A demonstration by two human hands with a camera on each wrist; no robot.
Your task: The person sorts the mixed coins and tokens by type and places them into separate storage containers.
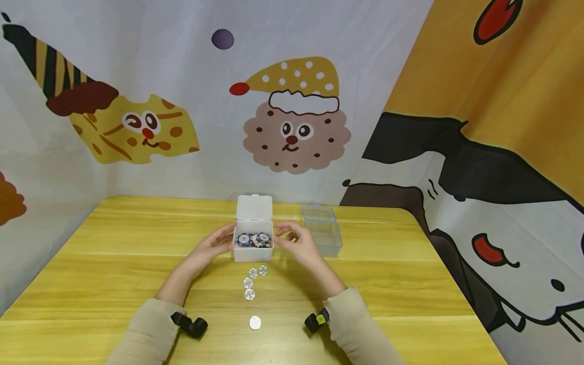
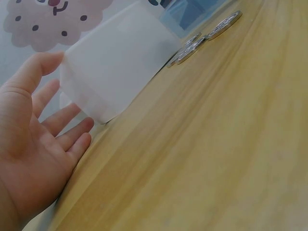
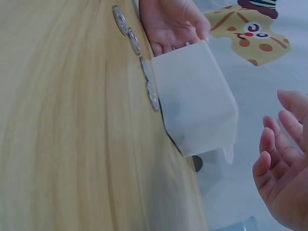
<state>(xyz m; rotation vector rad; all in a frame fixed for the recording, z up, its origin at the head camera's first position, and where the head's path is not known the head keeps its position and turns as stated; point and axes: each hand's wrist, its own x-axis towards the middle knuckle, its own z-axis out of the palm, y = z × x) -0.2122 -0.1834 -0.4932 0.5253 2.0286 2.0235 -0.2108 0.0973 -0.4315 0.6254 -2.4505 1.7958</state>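
Observation:
A white plastic box (image 1: 253, 255) stands on the table with its lid (image 1: 254, 208) flipped up at the back. Inside lie blue and white poker chips (image 1: 254, 240). My left hand (image 1: 214, 242) is at the box's left side; in the left wrist view its thumb (image 2: 47, 62) meets the upper edge, and the other fingers reach loosely along the side. On the opposite side is my right hand (image 1: 295, 244), fingers loosely bent, with a gap to the box in the right wrist view. Several silver coins (image 1: 248, 283) lie in a curved row before the box.
Behind my right hand stands a clear plastic divided box (image 1: 327, 238). A single silver-white disc (image 1: 255, 323) lies nearer the table's front, between my forearms. The wooden table (image 1: 392, 284) backs onto a printed cloth (image 1: 182, 45).

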